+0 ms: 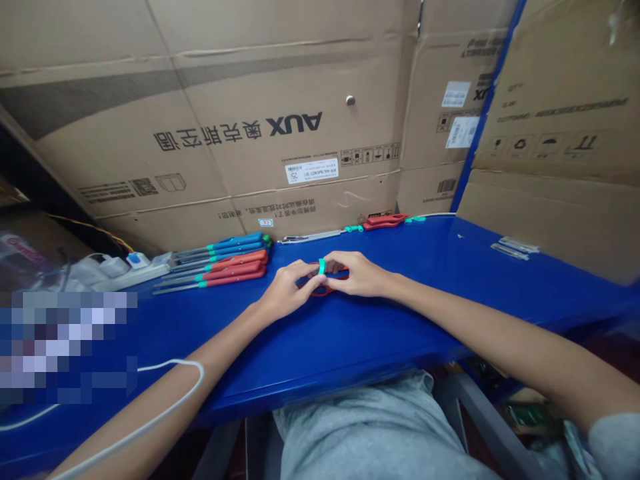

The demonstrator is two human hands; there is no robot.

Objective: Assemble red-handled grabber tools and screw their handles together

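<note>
"Head view, and both hands met over the middle of the blue worktop [310, 347], between its near and far edges! What did the grip have?"

"A small green band [322, 267]! The left hand [286, 290] pinched it from one side, thumb and fingers closed, and the right hand [364, 275] pinched from the other!"

"And that flash of red?"

"A red item [324, 291], right there between the hands, just beside the band, mostly hidden by fingers. I couldn't tell its full shape!"

"Who lined the far edge?"

"Blue-handled tools [240, 241] and red-handled tools [237, 270] lay in a bunch toward the far left corner, near a power strip [140, 272]. Further right, a red tool [384, 221] sat along the far edge, up by the cardboard [250, 87]!"

"And toward the right edge?"

"Clear strips [515, 248], lying flat!"
</note>
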